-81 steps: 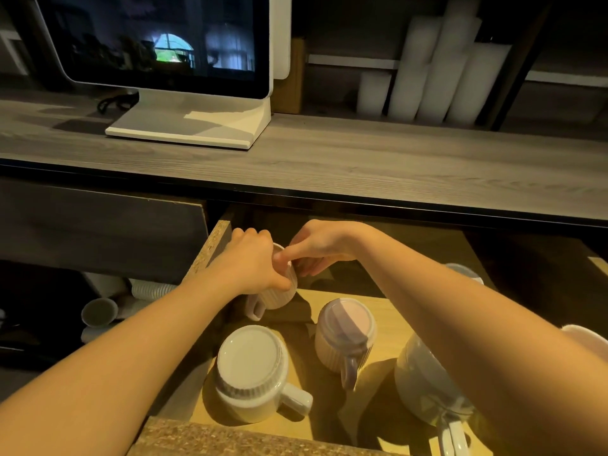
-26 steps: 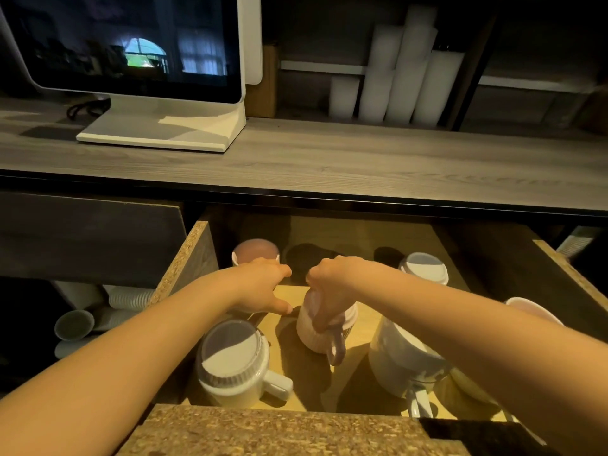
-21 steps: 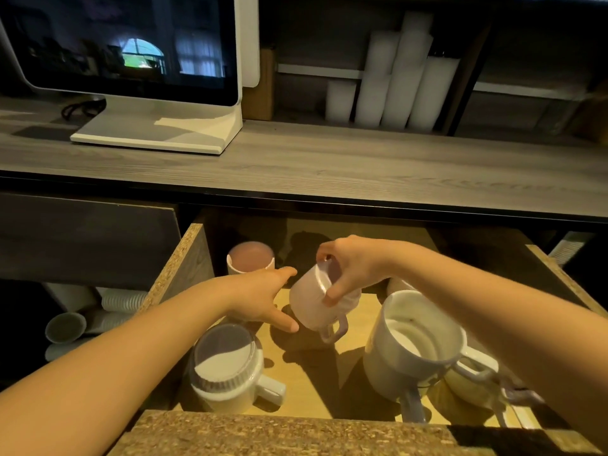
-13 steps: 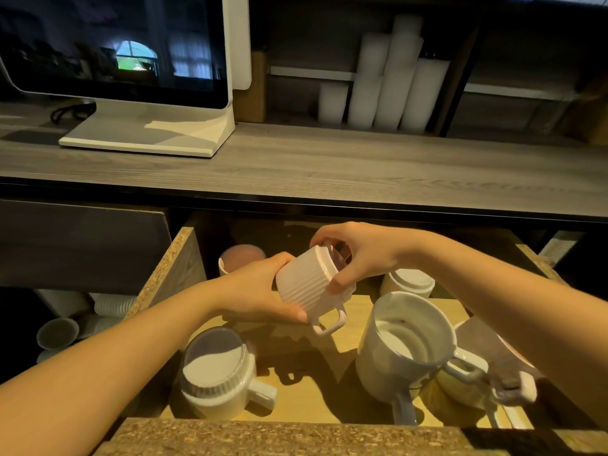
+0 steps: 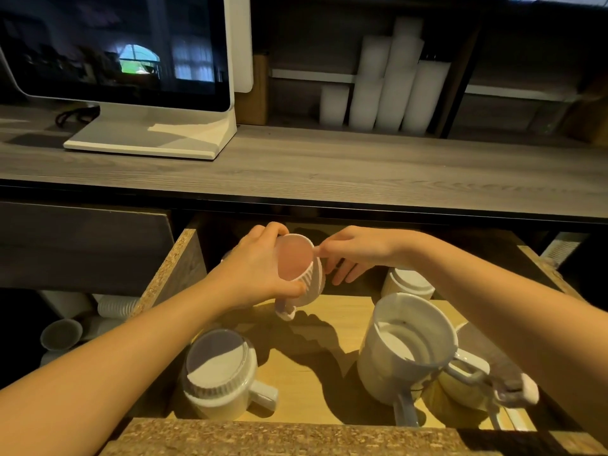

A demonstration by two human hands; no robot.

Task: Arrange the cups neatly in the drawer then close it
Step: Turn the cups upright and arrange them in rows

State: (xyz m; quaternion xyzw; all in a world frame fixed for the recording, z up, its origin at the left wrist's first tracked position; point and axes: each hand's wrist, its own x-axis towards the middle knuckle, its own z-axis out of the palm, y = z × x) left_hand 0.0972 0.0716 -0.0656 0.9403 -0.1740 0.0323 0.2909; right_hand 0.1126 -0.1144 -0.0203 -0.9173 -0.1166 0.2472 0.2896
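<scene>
The wooden drawer (image 5: 171, 268) is pulled open below the counter. My left hand (image 5: 253, 271) grips a ribbed white cup (image 5: 301, 269) with a pinkish inside, held above the drawer floor with its mouth tilted toward me and its handle pointing down. My right hand (image 5: 355, 255) touches the cup's rim with thumb and forefinger, the other fingers spread behind it. An upside-down ribbed mug (image 5: 220, 373) stands at front left. A large upright white mug (image 5: 408, 347) stands at front right. A small upside-down cup (image 5: 409, 283) sits behind it.
More cups (image 5: 460, 390) lie at the drawer's right under my forearm. The drawer's chipboard front edge (image 5: 279, 437) is nearest me. A monitor (image 5: 131, 60) and stacked paper cups (image 5: 388, 80) stand on the counter (image 5: 329, 166). Cups (image 5: 62, 334) lie on a low shelf at left.
The ribbed cup was lifted off the drawer floor and turned from upside down to mouth toward me. It passed from my right hand into my left, moving left and back.
</scene>
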